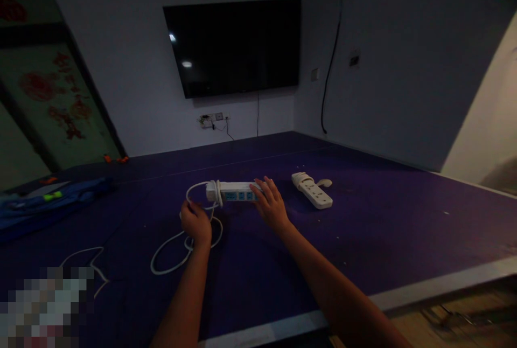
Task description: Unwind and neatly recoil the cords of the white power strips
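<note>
A white power strip (pixel 238 187) with blue-green sockets is held up at the middle of the head view, over the purple surface. My right hand (pixel 271 205) grips its right end, fingers over the top. White cord is looped around the strip's left end. My left hand (pixel 196 223) is closed on the white cord (pixel 165 271), whose loose loops hang and lie below. To the right, a second white power strip (pixel 317 195) lies on the surface, its own cord wound around its far end and its sockets facing up.
The purple surface (pixel 355 240) has a pale front edge. Blue cloth (pixel 76 197) lies at the left, with a thin white cable (pixel 92 266) nearer me. A wall-mounted television (pixel 242 49) hangs behind. A black cable (pixel 332 62) dangles down the right wall.
</note>
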`<state>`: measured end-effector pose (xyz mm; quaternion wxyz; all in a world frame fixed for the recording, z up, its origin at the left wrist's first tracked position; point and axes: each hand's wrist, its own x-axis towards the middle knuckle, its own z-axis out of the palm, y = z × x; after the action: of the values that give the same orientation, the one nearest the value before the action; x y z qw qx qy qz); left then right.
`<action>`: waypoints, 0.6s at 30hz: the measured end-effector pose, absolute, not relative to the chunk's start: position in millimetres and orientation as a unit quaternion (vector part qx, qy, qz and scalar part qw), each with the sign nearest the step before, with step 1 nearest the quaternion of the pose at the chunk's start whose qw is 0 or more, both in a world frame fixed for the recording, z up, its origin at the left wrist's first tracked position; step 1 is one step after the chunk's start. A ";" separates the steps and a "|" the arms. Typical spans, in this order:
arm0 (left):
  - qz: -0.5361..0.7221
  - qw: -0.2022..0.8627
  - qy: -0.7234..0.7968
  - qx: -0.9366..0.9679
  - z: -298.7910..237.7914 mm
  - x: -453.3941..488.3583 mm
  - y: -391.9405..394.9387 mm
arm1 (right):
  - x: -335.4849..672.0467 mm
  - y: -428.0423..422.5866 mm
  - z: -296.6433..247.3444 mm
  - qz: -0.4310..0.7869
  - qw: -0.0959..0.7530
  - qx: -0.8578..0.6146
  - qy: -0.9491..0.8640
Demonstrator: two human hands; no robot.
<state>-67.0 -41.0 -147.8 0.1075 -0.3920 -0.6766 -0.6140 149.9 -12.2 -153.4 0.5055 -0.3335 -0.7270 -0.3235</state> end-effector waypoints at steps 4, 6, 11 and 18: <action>-0.580 0.059 -0.701 -0.410 -152.9 -72.1 -37.9 | 148.6 -16.6 -152.3 -0.318 0.535 -0.365 -0.692; -0.566 0.083 -0.703 -0.423 -153.9 -69.0 -38.3 | 148.2 -19.4 -151.1 -0.307 0.535 -0.386 -0.686; -0.511 0.225 -0.632 -0.538 -150.1 -51.8 -45.4 | 146.3 -24.0 -149.4 -0.308 0.514 -0.410 -0.688; -0.410 0.212 -0.495 -0.736 -152.9 -35.6 -50.7 | 142.7 -25.9 -149.1 -0.313 0.510 -0.414 -0.686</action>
<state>-35.6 -50.7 -152.9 0.2123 -0.7361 -0.4950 -0.4100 142.7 -25.9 -149.1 0.5099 -0.4137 -0.6863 -0.3127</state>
